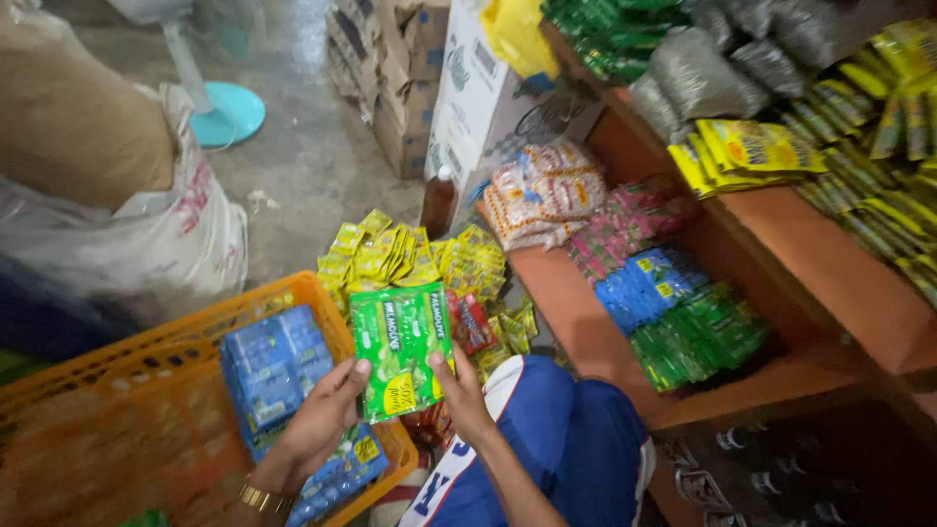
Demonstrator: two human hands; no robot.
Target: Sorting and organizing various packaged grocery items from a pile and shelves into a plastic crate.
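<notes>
Both hands hold a flat green strip of sachets (400, 359) upright in front of me. My left hand (322, 422), with a gold bracelet at the wrist, grips its lower left edge. My right hand (461, 398) pinches its lower right edge. Under the left hand, an orange plastic basket (146, 363) holds blue sachet packs (271, 371). Beyond the green strip, a heap of yellow sachet strips (420, 256) lies on the floor. My knee in blue shorts (556, 429) is at the lower right.
A wooden shelf (781, 376) on the right carries blue, green, pink and orange-white sachet bundles; an upper shelf (830, 254) has yellow and green packs. Cardboard boxes (468, 98) stand behind. A large sack (117, 205) and a fan base (229, 112) are at the left.
</notes>
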